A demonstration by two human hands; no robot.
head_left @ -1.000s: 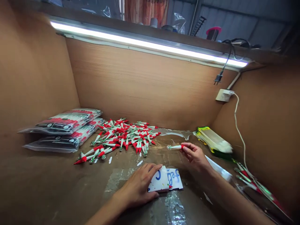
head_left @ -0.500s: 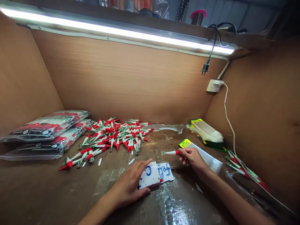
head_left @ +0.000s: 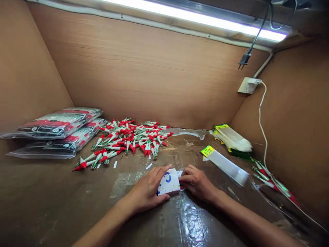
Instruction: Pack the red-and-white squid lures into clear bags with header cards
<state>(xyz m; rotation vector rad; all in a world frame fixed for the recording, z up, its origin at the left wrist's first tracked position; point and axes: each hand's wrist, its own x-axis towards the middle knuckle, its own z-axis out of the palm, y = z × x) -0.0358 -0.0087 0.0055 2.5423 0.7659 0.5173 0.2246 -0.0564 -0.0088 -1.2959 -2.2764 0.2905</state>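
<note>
My left hand (head_left: 149, 187) is curled around a small white box (head_left: 169, 184) with blue lettering, thumb at the front and fingers over the back. At the box's right end, the closed fingers of my right hand (head_left: 196, 181) pinch a red-and-white fishing lure; it is almost wholly hidden, with only a bit of red showing beside the fingertips. Part of a white lettered card (head_left: 179, 173) shows behind the box, mostly covered by my right hand. Beyond my hands lies a loose pile of red-and-white fishing lures (head_left: 133, 135) with green hooked ends.
At the left, plastic packs (head_left: 51, 125) are stacked. A clear bag with a yellow header (head_left: 226, 166) lies right of my hands, before a stack of similar bags (head_left: 232, 137). More lures (head_left: 277, 187) lie far right under a white cable (head_left: 263, 127). A black plug (head_left: 244, 61) hangs above.
My right hand has moved left and down with the lure to the end of the box. My left hand keeps its hold. The view has tilted down.
</note>
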